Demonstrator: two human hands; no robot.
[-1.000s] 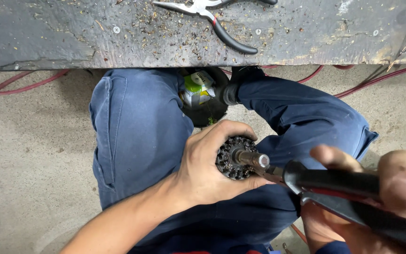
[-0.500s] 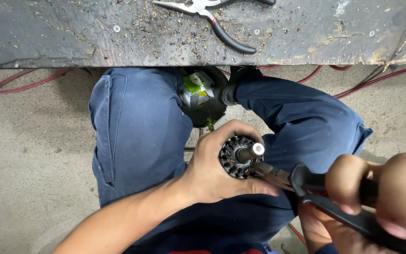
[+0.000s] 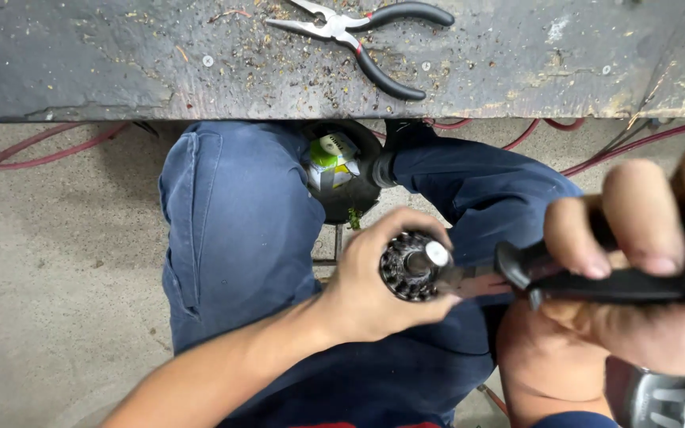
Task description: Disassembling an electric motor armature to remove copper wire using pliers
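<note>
My left hand [image 3: 374, 289] wraps around a dark round motor rotor [image 3: 407, 268] with a shiny steel shaft end [image 3: 435, 254], held end-up over my lap. Close to the camera at the right, my right hand [image 3: 636, 261] grips the black handles of a pair of pliers [image 3: 612, 277]. Their jaws [image 3: 469, 283] reach left and touch the rotor beside the shaft. Both hands hover above my blue trousers [image 3: 239, 238].
A second pair of black-handled pliers [image 3: 366, 36] lies on the dirty grey workbench edge [image 3: 120, 63] at the top. A round black tool body with a green label [image 3: 334, 166] sits between my knees. Red cables [image 3: 33, 150] run over the concrete floor. A grey metal part [image 3: 667, 400] shows bottom right.
My right hand with the pliers has risen toward the camera and looks much larger. The left hand with the rotor has shifted slightly; the jaws stay at the rotor.
</note>
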